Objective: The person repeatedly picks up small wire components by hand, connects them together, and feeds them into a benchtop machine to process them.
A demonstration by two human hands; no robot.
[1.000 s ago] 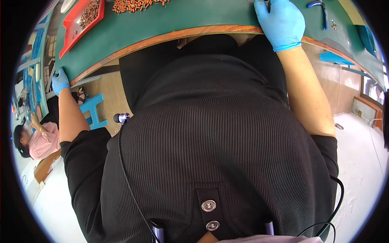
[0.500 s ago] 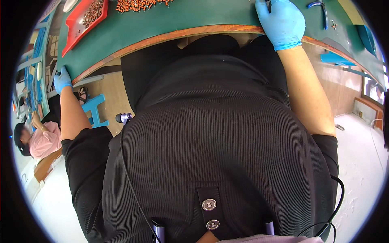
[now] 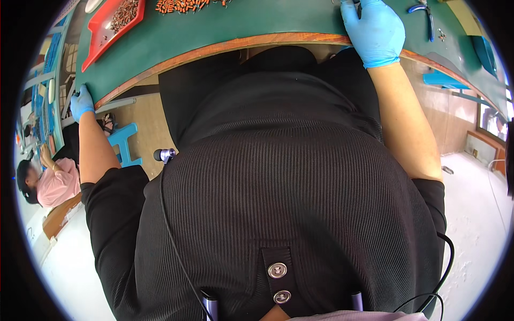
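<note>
Both my hands wear light blue gloves. My right hand (image 3: 376,33) rests palm down on the green tabletop (image 3: 267,21) near its wooden front edge. Its thumb and fingers curl around something dark at the upper rim of the picture, where the fingertips are cut off. At the table's left corner, my left hand (image 3: 82,105) touches the edge. Its fingers are small and partly hidden, so I cannot make out their grip. Blue-handled pliers (image 3: 430,25) lie right of my right hand, beside a few tiny metal bits (image 3: 441,36).
A red tray (image 3: 96,45) of small metal parts sits at the left. Many orange-and-dark small parts (image 3: 182,5) are heaped behind the table's middle. A blue stool (image 3: 125,143) stands below on the left, near a person in pink (image 3: 60,182). An earphone (image 3: 165,155) hangs at my front.
The view has shifted very slightly. Both hands stay in their places, and nothing has been picked up or let go.
</note>
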